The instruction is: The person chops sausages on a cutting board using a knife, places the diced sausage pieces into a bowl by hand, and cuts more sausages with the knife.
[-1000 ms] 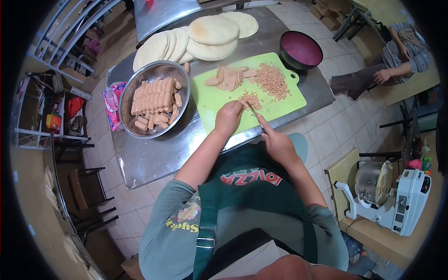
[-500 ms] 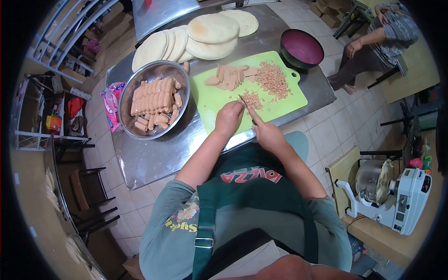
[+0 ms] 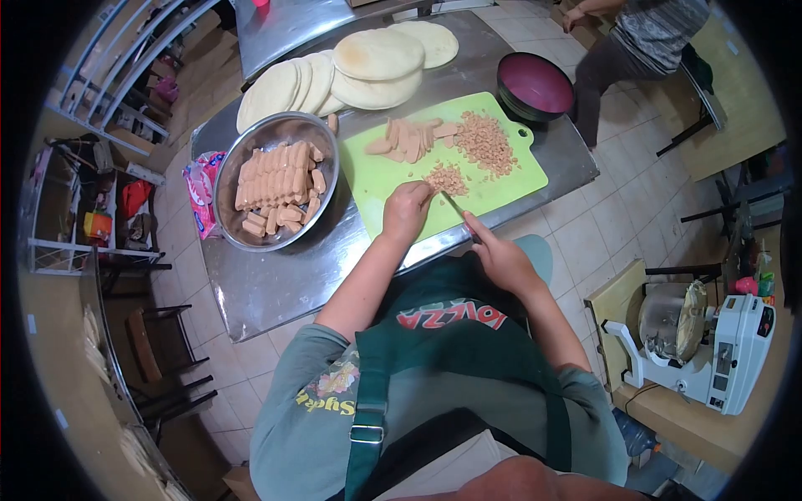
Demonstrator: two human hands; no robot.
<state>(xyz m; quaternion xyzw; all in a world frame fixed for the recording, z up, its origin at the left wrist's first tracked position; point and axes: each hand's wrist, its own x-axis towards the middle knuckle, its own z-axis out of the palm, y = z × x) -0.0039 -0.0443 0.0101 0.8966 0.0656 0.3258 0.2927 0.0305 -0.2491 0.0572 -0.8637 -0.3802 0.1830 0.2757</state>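
My right hand [image 3: 504, 260] grips a knife [image 3: 454, 205], its blade angled toward the near edge of a small pile of diced sausage [image 3: 446, 179]. My left hand [image 3: 407, 210] rests at the left of that pile with its fingers bent together; whatever they pinch is hidden. Both are over a lime-green cutting board [image 3: 373, 185]. Farther back on the board lie long sausage slices [image 3: 406, 139], with a larger heap of diced sausage [image 3: 487, 144] to their right. Left of the board, a steel bowl [image 3: 227, 225] holds stacked sausages [image 3: 274, 177].
Round flatbreads [image 3: 380, 54] overlap at the back of the metal table [image 3: 251, 292]. A dark bowl [image 3: 535, 86] with a purple inside stands at the right corner, a pink package [image 3: 201, 188] at the left. Beyond the right corner is another person [image 3: 639, 50]. A white machine [image 3: 735, 355] sits at right.
My right hand has drawn the knife back toward me and to the right, away from my left fingers. The other person has moved from a seat and now stands farther back.
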